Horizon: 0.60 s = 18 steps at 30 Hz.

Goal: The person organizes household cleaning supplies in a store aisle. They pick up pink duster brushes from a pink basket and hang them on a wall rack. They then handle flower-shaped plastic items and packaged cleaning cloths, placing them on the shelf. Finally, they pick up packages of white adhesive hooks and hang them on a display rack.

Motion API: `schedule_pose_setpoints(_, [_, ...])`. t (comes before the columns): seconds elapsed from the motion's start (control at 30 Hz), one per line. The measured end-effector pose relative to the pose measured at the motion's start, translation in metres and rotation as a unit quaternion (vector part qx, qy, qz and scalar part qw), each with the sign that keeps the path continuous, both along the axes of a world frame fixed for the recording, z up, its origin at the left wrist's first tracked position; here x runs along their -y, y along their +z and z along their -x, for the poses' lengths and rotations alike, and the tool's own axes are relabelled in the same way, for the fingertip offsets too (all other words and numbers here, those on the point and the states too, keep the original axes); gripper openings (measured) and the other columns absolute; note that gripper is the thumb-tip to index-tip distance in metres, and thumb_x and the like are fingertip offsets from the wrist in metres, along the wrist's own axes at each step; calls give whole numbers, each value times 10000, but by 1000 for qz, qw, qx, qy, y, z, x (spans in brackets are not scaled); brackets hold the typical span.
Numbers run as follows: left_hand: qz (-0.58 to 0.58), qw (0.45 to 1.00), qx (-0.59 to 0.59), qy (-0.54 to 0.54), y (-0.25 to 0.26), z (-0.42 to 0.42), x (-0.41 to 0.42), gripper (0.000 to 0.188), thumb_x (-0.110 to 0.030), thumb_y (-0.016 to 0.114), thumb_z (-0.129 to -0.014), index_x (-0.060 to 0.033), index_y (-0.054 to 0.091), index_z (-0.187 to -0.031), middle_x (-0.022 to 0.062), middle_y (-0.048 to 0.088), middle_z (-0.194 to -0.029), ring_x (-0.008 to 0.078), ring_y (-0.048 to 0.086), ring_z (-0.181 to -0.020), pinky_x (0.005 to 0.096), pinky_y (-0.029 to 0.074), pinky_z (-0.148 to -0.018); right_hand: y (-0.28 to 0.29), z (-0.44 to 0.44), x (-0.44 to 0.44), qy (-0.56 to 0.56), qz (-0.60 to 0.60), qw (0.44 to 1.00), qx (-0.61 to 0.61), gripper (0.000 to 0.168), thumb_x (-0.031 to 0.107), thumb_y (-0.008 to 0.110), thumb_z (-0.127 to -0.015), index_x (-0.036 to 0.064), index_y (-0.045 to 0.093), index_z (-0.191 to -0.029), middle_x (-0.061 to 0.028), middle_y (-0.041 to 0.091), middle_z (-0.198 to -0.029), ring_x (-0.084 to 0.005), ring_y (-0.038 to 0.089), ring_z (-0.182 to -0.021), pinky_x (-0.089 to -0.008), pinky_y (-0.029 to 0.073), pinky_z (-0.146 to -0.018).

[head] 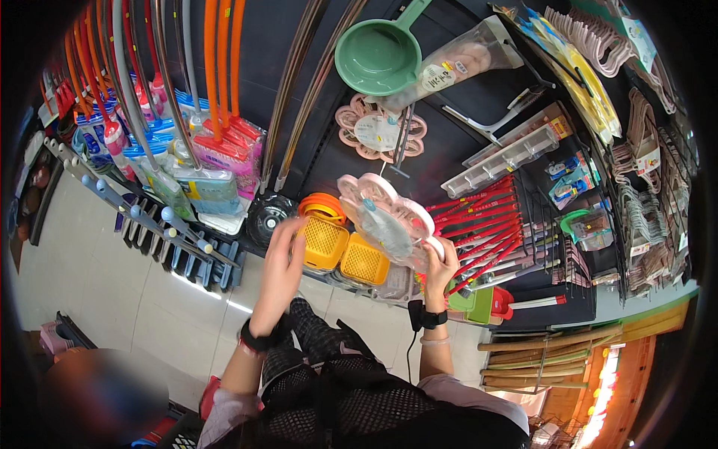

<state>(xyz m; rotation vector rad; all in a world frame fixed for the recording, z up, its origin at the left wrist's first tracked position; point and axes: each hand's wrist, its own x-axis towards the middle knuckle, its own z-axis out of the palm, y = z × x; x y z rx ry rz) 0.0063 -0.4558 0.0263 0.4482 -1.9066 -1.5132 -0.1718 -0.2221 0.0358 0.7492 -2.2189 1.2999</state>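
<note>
My right hand [440, 265] grips the lower right edge of a pink flower-shaped plastic hanger or rack [387, 219], which is tilted and carries a round printed label. My left hand [282, 264] is raised to the left of it, holding nothing, its fingers extended in front of yellow plastic baskets [323, 242]. Behind the held piece, a similar pink flower-shaped item [381, 130] hangs on a metal display hook. A green plastic ladle [377, 56] and a bagged pink item [460, 62] hang above that one.
Mops with orange handles [224, 67] stand at the left, near a row of brushes [190, 258] by the tiled floor [185, 331]. Red-handled rods [482, 224] and clothes hangers [645, 207] fill the right side. Green dustpans [478, 305] sit low, right of my right wrist.
</note>
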Motion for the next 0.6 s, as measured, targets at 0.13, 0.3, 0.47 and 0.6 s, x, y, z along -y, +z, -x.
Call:
schedule_pose_setpoints(0.13, [68, 997, -33, -10, 8, 101, 18, 307, -176, 441, -898, 42, 513, -1101, 194, 504, -1138, 318, 491, -1062, 335, 384, -896, -6, 7, -8, 10, 21, 999, 31, 226, -37, 696, -637, -24, 626, -851, -94, 613, -799, -173, 569, -726, -266, 442, -670])
schedule_pose_setpoints(0.3, [-71, 971, 20, -227, 16, 160, 25, 294, -215, 527, -869, 44, 582, -999, 86, 588, -908, 147, 532, -835, 248, 424, -711, -6, 12, -17, 10, 16, 999, 44, 175, -11, 678, -672, -35, 595, -824, -65, 602, -800, -132, 542, -719, -242, 425, -660])
schedule_pose_setpoints(0.47, [-185, 930, 5, -318, 11, 173, 20, 260, -204, 589, -844, 30, 618, -951, 28, 626, -821, 54, 544, -728, 198, 434, -638, -15, 17, -23, 9, 18, 998, 65, 168, -26, 668, -667, -42, 594, -816, -80, 599, -795, -152, 540, -720, -254, 421, -668])
schedule_pose_setpoints(0.6, [-185, 927, 66, -319, 5, 172, 16, 230, -190, 601, -834, 24, 635, -913, 31, 637, -828, 55, 548, -719, 196, 428, -645, -18, 21, -24, 32, -1, 998, 59, 170, -25, 676, -663, -42, 594, -811, -82, 601, -794, -163, 537, -720, -265, 420, -674])
